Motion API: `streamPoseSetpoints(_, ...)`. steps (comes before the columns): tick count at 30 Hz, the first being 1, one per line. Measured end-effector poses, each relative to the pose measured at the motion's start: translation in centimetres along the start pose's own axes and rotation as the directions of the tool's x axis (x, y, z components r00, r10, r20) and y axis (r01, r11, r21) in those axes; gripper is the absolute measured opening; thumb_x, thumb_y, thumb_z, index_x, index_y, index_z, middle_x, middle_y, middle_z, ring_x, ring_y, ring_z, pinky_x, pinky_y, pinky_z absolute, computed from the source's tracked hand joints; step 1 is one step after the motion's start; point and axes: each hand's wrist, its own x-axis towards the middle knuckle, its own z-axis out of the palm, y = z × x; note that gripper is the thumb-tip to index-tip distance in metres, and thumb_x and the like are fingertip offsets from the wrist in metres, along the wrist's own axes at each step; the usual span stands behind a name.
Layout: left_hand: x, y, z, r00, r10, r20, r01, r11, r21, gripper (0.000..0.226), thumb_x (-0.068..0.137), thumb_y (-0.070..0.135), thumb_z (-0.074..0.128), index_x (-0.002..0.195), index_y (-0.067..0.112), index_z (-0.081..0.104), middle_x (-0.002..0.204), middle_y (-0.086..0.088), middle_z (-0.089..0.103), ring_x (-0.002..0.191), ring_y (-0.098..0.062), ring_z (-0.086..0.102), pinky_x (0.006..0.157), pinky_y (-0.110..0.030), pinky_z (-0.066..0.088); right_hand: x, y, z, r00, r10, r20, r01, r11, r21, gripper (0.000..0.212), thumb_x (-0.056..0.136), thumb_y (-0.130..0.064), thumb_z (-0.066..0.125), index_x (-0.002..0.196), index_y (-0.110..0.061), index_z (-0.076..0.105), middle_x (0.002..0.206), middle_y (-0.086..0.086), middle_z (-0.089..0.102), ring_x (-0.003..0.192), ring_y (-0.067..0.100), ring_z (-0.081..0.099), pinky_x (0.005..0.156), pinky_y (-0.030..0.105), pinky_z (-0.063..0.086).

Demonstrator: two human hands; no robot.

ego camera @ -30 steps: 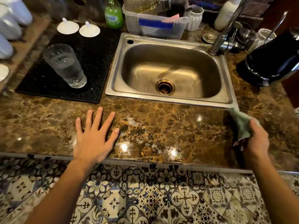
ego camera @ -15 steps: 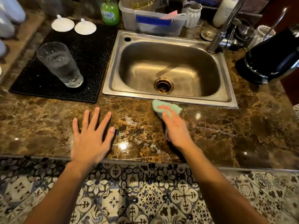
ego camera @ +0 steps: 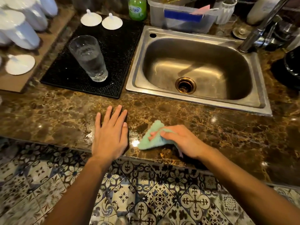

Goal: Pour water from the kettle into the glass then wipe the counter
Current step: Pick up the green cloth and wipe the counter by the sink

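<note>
A tall clear glass holding water stands on a black mat left of the sink. The black kettle shows partly at the right edge. My left hand rests flat on the brown marble counter, fingers straight. Just to its right, my right hand presses a green cloth onto the counter near the front edge, with fingers curled into the cloth.
A steel sink with a tap sits behind the hands. A clear plastic tub, a green bottle, white lids and white cups line the back and left. Patterned floor tiles lie below the counter edge.
My right hand has swept the cloth from the right end of the counter leftward, then toward the front edge beside my left hand. The left hand stays flat on the counter.
</note>
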Motion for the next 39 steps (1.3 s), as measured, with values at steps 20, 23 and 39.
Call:
streamPoseSetpoints(20, -6.7, 18.3, -11.4, 0.831, 0.171, 0.530, 0.546, -0.063, -0.835, 0.073, 0.088, 0.069, 0.054, 0.121, 0.006, 0.070, 0.096, -0.004, 0.077, 0.088, -0.017, 0.073, 0.080, -0.031, 0.055, -20.3, -7.4, -6.2, 0.971, 0.237, -0.013, -0.023, 0.149, 0.989, 0.056, 0.092, -0.027, 0.058, 0.140, 0.002, 0.060, 0.141, 0.025, 0.062, 0.124, 0.041, 0.065, 0.100, 0.054, 0.055)
streamPoseSetpoints(23, -8.0, 20.0, -10.5, 0.710, 0.343, 0.615, 0.704, -0.316, -0.636, 0.079, 0.089, 0.066, 0.055, 0.137, 0.004, 0.063, 0.131, -0.019, 0.068, 0.120, -0.034, 0.066, 0.100, -0.047, 0.052, -20.2, -6.5, -5.7, 0.940, 0.337, 0.044, -0.100, 0.151, 0.983, 0.052, 0.097, -0.030, 0.054, 0.135, 0.004, 0.063, 0.137, 0.026, 0.064, 0.124, 0.041, 0.065, 0.103, 0.053, 0.050)
streamPoseSetpoints(39, -8.4, 26.0, -6.6, 0.764, 0.079, 0.641, 0.644, -0.164, -0.747, 0.034, 0.098, 0.013, 0.063, 0.131, 0.011, 0.063, 0.117, -0.013, 0.077, 0.105, -0.026, 0.075, 0.075, -0.035, 0.064, -20.6, -3.5, -6.6, 0.844, 0.423, -0.329, -0.033, 0.654, 0.756, 0.048, 0.099, -0.050, 0.058, 0.131, -0.014, 0.063, 0.118, 0.016, 0.074, 0.119, 0.026, 0.068, 0.105, 0.041, 0.052)
